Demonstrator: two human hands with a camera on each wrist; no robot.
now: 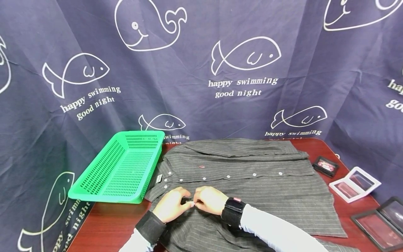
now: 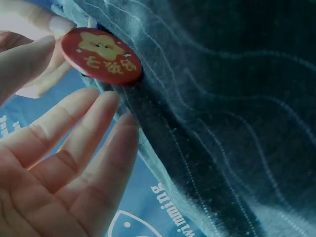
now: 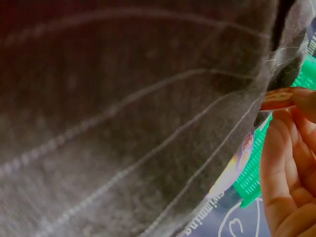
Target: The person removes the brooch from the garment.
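Observation:
A dark grey striped button-down shirt lies spread on the table, collar to the left. My left hand and right hand meet fingertip to fingertip over its near front. In the left wrist view a round red badge, with a yellow star shape and yellow characters, sits at a lifted cloth edge, pinched at its rim. Three fingers of the left hand extend loosely below it. Seen edge-on in the right wrist view, the badge is under a thumb. Its back and pin are hidden.
A green basket stands at the left. On the right lie a small black case, an open white case and an open dark case. A printed curtain hangs behind the red-brown table.

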